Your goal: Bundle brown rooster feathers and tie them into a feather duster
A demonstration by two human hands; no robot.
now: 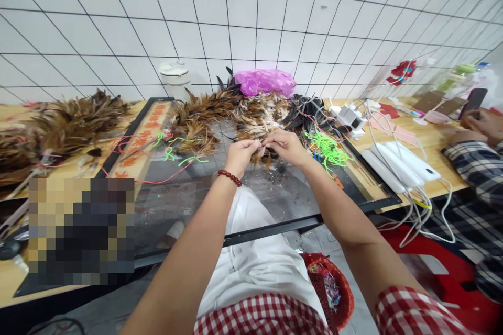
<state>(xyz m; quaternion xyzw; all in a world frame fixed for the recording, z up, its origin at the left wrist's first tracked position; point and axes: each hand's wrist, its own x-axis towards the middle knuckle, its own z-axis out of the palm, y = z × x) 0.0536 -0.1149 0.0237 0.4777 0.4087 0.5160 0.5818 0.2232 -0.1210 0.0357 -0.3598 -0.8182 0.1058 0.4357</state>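
My left hand (240, 154) and my right hand (286, 146) meet above a glass table top (236, 193), both pinched on a small bunch of brown feathers (262, 155) between them. A red bead bracelet (229, 177) circles my left wrist. Just beyond my hands lies a heap of brown and white feathers (239, 112). Neon green strings (328, 149) lie to the right of my right hand, and more green and red strings (173, 152) to the left.
A second feather pile (58, 125) covers the left wooden table. A pink plastic bag (264, 81) and white container (174, 76) stand by the tiled wall. White chargers and cables (396, 162) lie right. Another person's hand holds a phone (473, 104) far right. A red basket (334, 288) sits below.
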